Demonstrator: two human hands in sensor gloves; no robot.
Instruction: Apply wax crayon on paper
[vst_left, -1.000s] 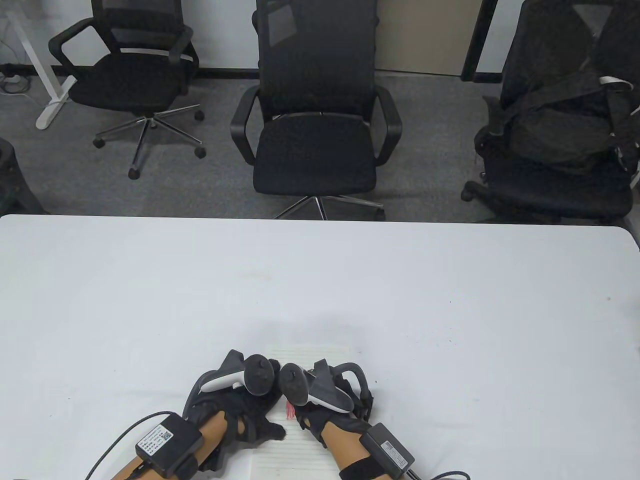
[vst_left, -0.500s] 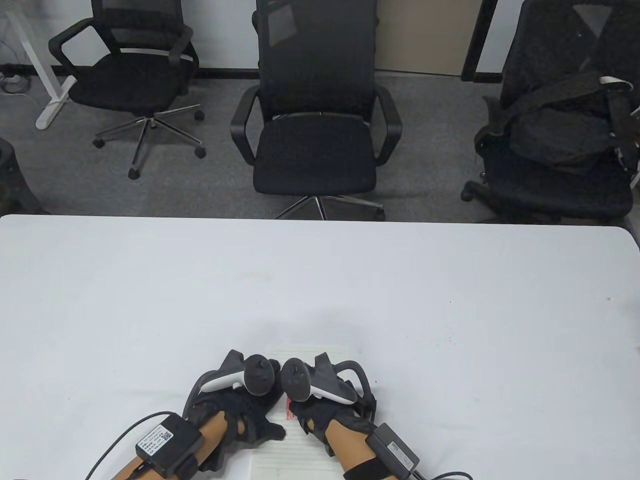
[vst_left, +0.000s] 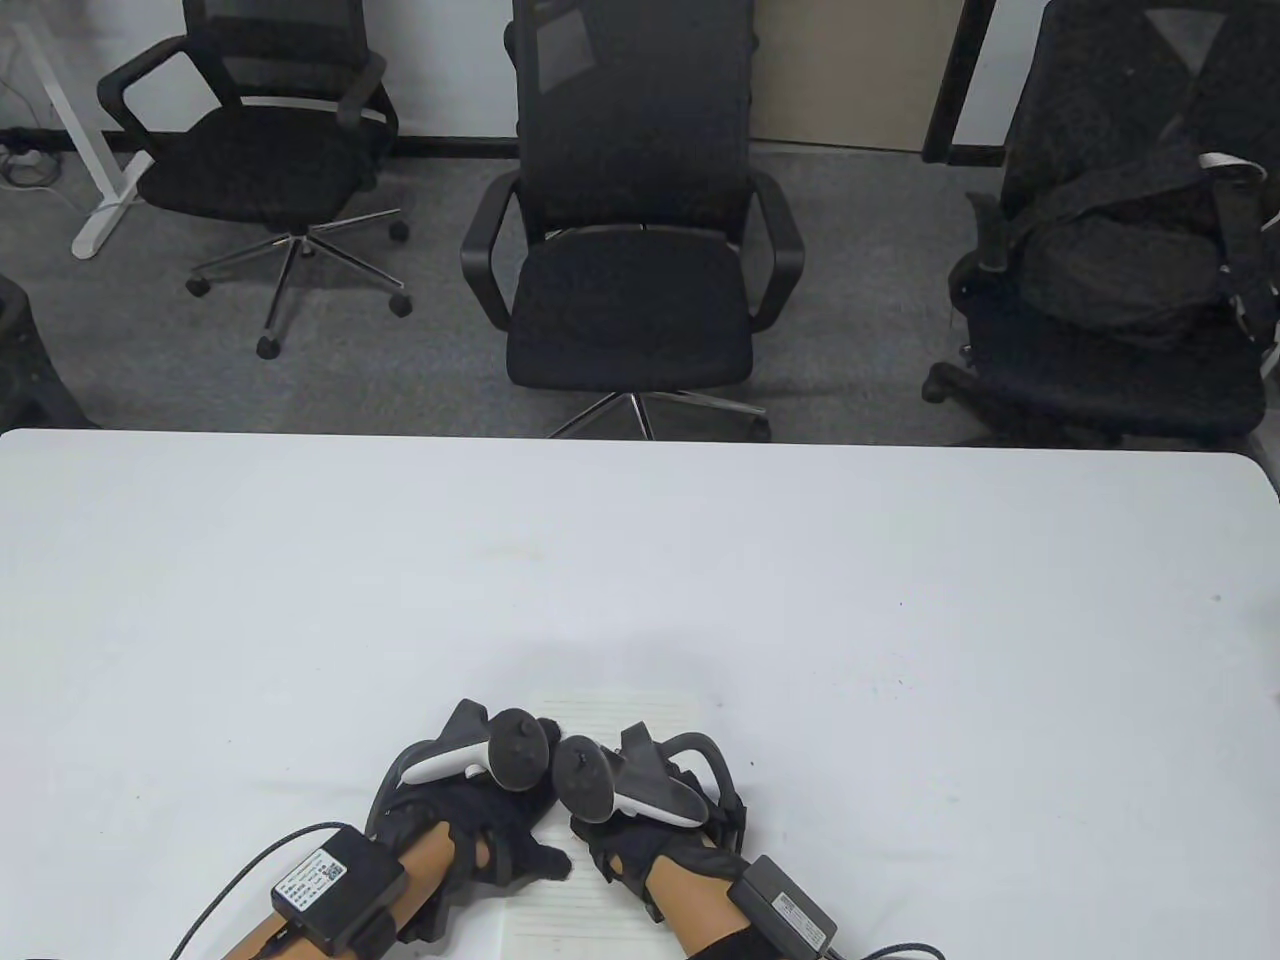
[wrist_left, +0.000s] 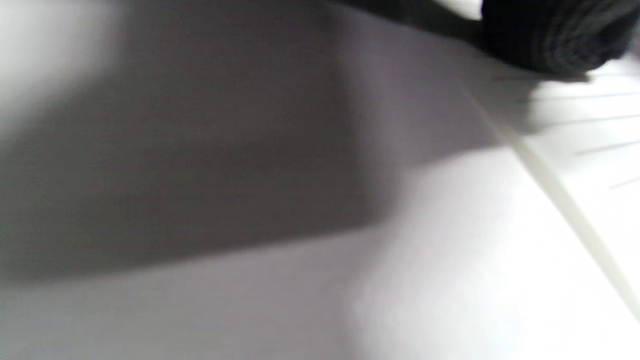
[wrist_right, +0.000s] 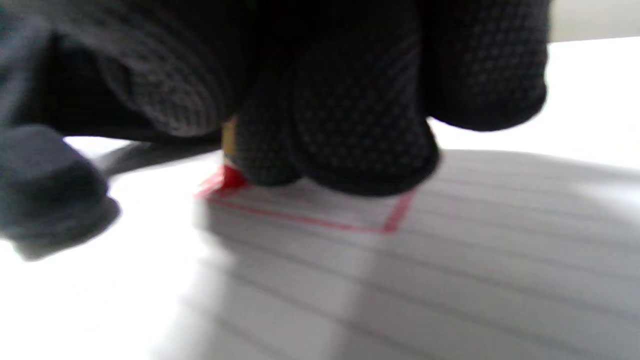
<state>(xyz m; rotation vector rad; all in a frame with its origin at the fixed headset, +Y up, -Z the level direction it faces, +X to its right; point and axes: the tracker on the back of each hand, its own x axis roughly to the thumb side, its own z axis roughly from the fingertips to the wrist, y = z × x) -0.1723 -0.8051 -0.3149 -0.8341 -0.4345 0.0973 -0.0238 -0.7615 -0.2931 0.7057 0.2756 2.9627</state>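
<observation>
A sheet of lined paper (vst_left: 590, 905) lies at the table's near edge, mostly under my hands. My right hand (vst_left: 640, 845) grips a red wax crayon (wrist_right: 226, 179), its tip touching the paper (wrist_right: 450, 280). Red crayon lines (wrist_right: 320, 222) form part of a box outline on the sheet. In the table view the crayon is hidden under the hand. My left hand (vst_left: 490, 835) rests flat on the paper's left side, a fingertip (wrist_left: 545, 35) touching the lined sheet (wrist_left: 600, 150).
The white table (vst_left: 640, 560) stretches away beyond my hands. Black office chairs (vst_left: 630, 230) stand past the far edge. Cables (vst_left: 225, 885) trail from my wrist boxes at the near edge.
My right hand has shifted slightly down and left, covering the red marks that showed between the hands before. The left hand has not moved.
</observation>
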